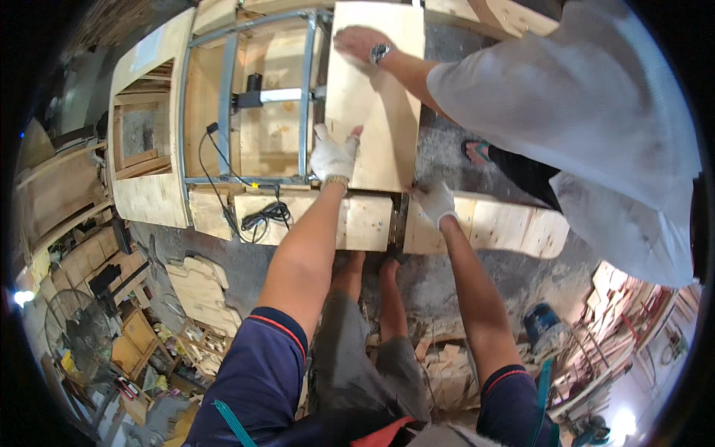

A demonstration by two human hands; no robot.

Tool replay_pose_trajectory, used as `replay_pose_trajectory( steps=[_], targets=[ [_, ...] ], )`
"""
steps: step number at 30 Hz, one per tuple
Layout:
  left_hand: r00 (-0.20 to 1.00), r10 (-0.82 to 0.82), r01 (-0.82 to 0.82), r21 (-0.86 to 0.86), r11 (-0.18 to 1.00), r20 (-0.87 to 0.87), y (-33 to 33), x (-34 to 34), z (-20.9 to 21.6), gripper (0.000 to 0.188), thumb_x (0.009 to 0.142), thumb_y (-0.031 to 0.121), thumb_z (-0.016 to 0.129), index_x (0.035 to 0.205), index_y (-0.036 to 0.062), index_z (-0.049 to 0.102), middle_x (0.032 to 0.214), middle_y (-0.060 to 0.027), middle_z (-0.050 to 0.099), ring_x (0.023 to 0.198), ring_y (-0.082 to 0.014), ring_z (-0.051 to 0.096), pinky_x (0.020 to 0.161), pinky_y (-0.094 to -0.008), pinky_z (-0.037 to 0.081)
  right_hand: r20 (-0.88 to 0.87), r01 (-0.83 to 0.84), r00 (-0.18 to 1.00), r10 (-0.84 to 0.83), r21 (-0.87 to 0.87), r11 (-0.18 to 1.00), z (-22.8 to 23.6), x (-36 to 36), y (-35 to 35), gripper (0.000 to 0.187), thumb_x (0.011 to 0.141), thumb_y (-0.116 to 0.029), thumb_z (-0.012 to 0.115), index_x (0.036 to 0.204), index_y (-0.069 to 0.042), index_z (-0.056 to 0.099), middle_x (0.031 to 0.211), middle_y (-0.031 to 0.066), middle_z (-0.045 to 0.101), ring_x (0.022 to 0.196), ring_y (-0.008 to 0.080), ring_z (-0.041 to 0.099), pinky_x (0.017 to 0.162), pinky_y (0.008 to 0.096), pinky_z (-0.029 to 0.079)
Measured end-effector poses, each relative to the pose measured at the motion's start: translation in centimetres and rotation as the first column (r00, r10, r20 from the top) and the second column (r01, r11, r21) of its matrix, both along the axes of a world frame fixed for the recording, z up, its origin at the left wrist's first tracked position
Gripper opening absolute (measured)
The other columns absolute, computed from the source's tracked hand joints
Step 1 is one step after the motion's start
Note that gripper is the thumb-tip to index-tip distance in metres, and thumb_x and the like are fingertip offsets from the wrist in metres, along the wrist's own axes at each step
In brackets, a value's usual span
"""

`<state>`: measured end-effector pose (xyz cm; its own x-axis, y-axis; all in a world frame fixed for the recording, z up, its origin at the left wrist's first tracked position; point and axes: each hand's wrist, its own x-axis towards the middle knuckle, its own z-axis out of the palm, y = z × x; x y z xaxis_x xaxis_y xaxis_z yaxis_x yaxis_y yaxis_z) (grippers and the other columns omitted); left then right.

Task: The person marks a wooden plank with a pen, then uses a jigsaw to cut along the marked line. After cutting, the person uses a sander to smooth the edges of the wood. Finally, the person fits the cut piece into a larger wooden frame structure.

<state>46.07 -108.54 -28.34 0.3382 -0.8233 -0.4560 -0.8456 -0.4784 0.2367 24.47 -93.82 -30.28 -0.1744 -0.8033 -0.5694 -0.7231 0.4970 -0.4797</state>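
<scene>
A pale plywood board (380, 97) lies across the wooden and metal frame. My left hand (334, 158), in a white glove with bare fingertips, rests at the board's near left edge with thumb and fingers apart. My right hand (435, 203), gloved too, is by the board's near right corner, over the end of the right wooden side panel (491, 226); its fingers look spread and partly hidden. Across from me, a co-worker's bare hand (361, 43) with a wristwatch presses flat on the board's far part.
Left of the board is a metal frame (227, 104) holding a black and silver linear actuator (272, 97). A coiled black cable (266, 214) hangs over the left side panel (365, 223). A fan (78, 328) stands at lower left; wood scraps (447, 372) and a blue bucket (541, 324) lie behind.
</scene>
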Motion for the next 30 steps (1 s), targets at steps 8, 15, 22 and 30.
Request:
replay_pose_trajectory(
  steps=[8, 15, 22, 30],
  targets=[
    [0.997, -0.015, 0.023, -0.096, 0.995, 0.081, 0.0, 0.3, -0.1, 0.097, 0.074, 0.082, 0.070, 0.129, 0.0057, 0.046, 0.089, -0.0232, 0.074, 0.085, -0.0406, 0.075, 0.075, -0.0495, 0.057, 0.255, -0.012, 0.966, -0.042, 0.208, 0.978, 2.5, -0.7, -1.8, 0.054, 0.087, -0.059, 0.069, 0.103, -0.009, 0.080, 0.093, 0.0227, 0.076, 0.091, 0.0345, 0.074, 0.085, 0.0442, 0.056],
    [1.000, 0.011, -0.008, -0.208, 0.978, 0.014, 0.5, 0.2, -0.7, 0.111, 0.068, 0.083, 0.073, 0.136, -0.0006, 0.048, 0.096, -0.0247, 0.074, 0.092, -0.0419, 0.074, 0.084, -0.0476, 0.057, 0.534, -0.026, 0.844, -0.048, 0.129, 0.991, 1.1, -3.9, -2.2, 0.061, 0.088, -0.058, 0.074, 0.110, -0.001, 0.077, 0.087, 0.0058, 0.074, 0.081, 0.0146, 0.067, 0.077, 0.0327, 0.052],
    [1.000, -0.029, 0.028, -0.142, 0.989, -0.003, 0.4, 0.0, 0.5, 0.125, 0.072, 0.088, 0.064, 0.152, -0.0030, 0.036, 0.120, -0.0321, 0.068, 0.111, -0.0460, 0.068, 0.097, -0.0485, 0.053, 0.513, -0.251, 0.814, 0.273, -0.115, 0.961, -2.5, -3.3, -4.1, 0.049, 0.091, -0.050, 0.071, 0.072, -0.006, 0.061, 0.065, 0.0000, 0.059, 0.064, 0.0100, 0.054, 0.059, 0.0325, 0.042],
    [0.999, -0.023, 0.032, -0.244, 0.969, 0.039, 0.3, 0.7, -1.7, 0.122, 0.069, 0.088, 0.068, 0.147, -0.0024, 0.044, 0.105, -0.0293, 0.072, 0.097, -0.0434, 0.072, 0.085, -0.0479, 0.056, 0.427, -0.151, 0.889, 0.164, -0.064, 0.986, -2.1, -2.5, -3.6, 0.046, 0.089, -0.050, 0.073, 0.083, -0.005, 0.067, 0.070, 0.0043, 0.063, 0.067, 0.0136, 0.055, 0.063, 0.0370, 0.045]
  ],
)
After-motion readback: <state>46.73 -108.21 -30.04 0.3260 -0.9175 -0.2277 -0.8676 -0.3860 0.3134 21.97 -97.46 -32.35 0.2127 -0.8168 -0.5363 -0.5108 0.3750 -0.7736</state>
